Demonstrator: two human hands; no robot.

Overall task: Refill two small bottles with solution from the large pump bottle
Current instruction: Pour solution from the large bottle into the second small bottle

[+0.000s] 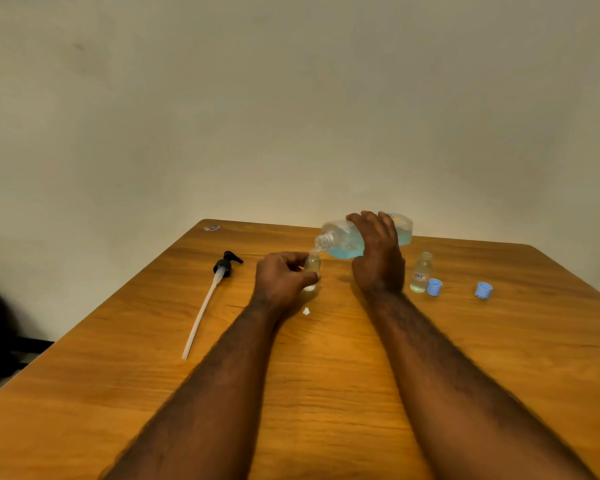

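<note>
Both forearms reach across the table (153, 393) toward its far edge. Right hand (378, 252) wraps over the large bottle (340, 239) from above and grips it. The bottle's long axis runs roughly along the far edge, open neck pointing left and tipped down. Left hand (281, 277) pinches a small bottle (312, 266), upright, mouth right under that neck. Second small bottle (420, 273) stands uncapped to the right, blue cap (434, 286) just beside it. Pump head (224, 266) lies nearer the left edge.
</note>
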